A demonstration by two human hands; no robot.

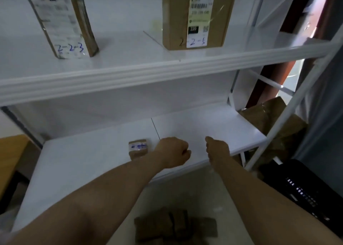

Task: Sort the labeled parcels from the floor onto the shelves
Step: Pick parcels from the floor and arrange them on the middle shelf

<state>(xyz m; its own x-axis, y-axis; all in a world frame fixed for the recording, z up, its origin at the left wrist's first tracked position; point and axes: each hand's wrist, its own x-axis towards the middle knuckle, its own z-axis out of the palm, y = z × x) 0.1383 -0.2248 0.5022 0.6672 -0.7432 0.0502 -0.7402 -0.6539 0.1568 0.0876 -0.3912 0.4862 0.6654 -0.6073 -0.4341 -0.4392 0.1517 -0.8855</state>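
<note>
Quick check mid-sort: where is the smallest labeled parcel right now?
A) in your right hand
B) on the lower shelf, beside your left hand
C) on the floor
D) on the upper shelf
B: the small parcel sits on the lower shelf, just left of the left hand, which is not gripping it.

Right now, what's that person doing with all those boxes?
A person is sorting parcels onto white shelves. Both hands are over the lower shelf and hold nothing. The left hand is curled into a fist just right of a small taped parcel, and the right hand is relaxed. Two parcels already stand on the upper shelf: one marked 2-2-3 and a bigger brown box. More brown parcels wait on the floor.
</note>
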